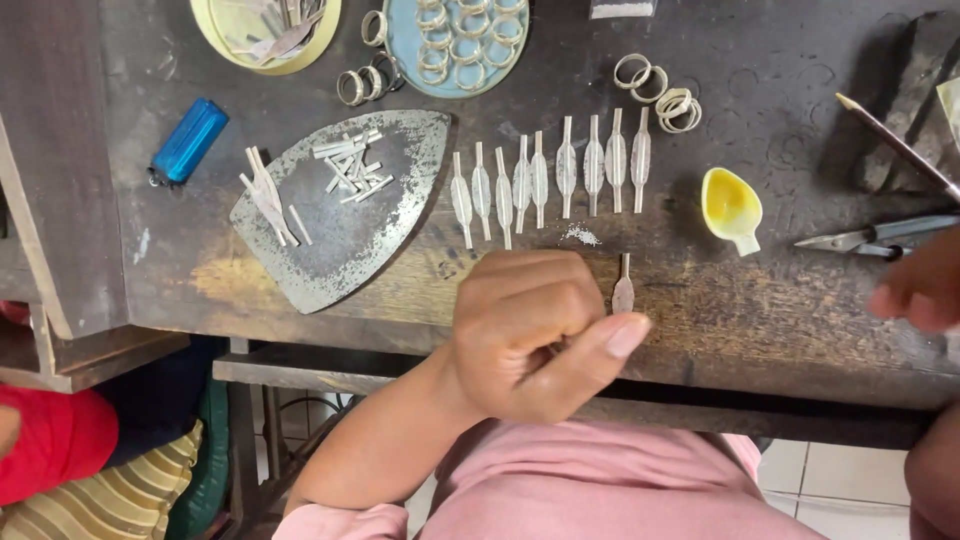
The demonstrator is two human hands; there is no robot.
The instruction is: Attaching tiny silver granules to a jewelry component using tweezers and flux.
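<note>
Closest to the lens, the left hand is curled narrow, thumb pressed against the folded fingers, pinching the stem of a small leaf-shaped metal blank that stands upright just below the row of matching blanks; I take that row as landmark. By my judgement the step in hand is picking up or positioning one blank for work, and the next move would call for a steady, fine pinch, since the piece is thin and flat. Far left of the row lies a blue lighter of glossy plastic; nearer, just left of the row, a worn iron-shaped steel plate carries short silver strips. Above the row sit a yellow dish of scraps and a pale blue dish of rings, with loose dull silver rings up to the right. Right of the row rests a small yellow spouted cup, then grey tweezers. The right hand sits at the frame edge beside them; its grip I cannot tell. The dark wooden counter is scarred and stained.
</note>
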